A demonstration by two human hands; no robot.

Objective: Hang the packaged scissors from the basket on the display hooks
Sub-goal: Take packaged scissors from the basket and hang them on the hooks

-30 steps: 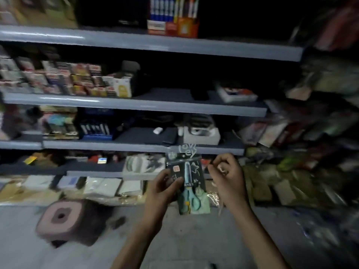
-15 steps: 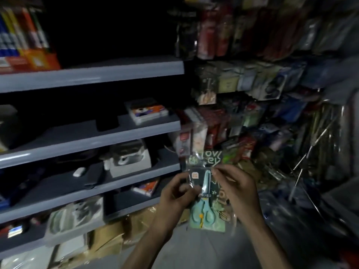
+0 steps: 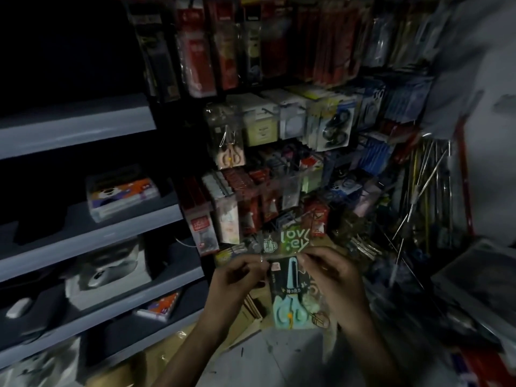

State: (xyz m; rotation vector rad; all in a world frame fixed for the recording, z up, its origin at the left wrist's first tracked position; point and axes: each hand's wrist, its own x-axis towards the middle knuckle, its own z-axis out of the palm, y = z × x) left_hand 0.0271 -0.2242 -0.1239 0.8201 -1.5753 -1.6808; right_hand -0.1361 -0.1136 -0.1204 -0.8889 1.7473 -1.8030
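The left hand (image 3: 237,277) and right hand (image 3: 333,276) pinch the packaged scissors (image 3: 290,294) near its top, upright before the hanging packs (image 3: 229,152), so the person should keep the header flat and meet a free hook squarely.

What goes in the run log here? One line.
left hand: pinches scissors pack | right hand: pinches scissors pack | status: not yet hung

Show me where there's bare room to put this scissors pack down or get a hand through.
Bare shelf runs between the white box and the hanging packs. Pale floor lies open below the scissors pack. The hanging packs themselves are crowded, overlapping row on row; no clear gap for a hand shows there.
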